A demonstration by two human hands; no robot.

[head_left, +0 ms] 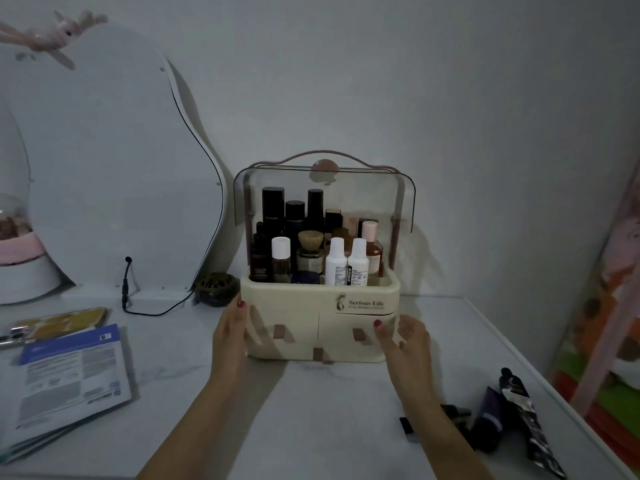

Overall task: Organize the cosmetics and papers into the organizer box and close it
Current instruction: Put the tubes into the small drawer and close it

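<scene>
Far left on the white tabletop (311, 410): a white-and-pink domed stand (17, 251), partly cut off by the frame. Behind it a wavy-edged mirror (114, 168) leans on the wall, a pink bow (52, 32) at its top. A phone (55, 325) in an orange-patterned case lies flat near the left edge. Just in front of it, a stack of papers (65, 386), blue-headed printed sheet on top, overhanging toward you. A black cable (128, 292) runs down from the mirror base and trails right toward a small dark round pierced pot (216, 289), which sits just beside the box's left rear corner.

Centre: the cream organizer box (318, 317), "Serious Life" printed on the front, stands against the back wall. Its clear lid (323, 188) is swung up and open, pink handle (323, 157) on top. The upper tray is crowded with upright bottles: tall black ones at the back, two white bottles (346, 261) at front right, a wooden-capped jar (310, 242) in the middle. Drawer fronts below carry small pink tabs.

Your left hand (230, 337) lies flat against the box's left side, fingers straight and together, thumb at the front corner. Your right hand (403, 341) is at the lower right front corner, fingers spread and loosely bent; motion blur there, so you cannot tell whether it actually touches.

Right foreground: loose cosmetic tubes (512, 417), one crinkled black-and-white, one dark purple, plus a small dark item partly hidden behind your right forearm. These lie well apart from the box. Far right, colourful fabric (606, 323) beyond the table edge.
</scene>
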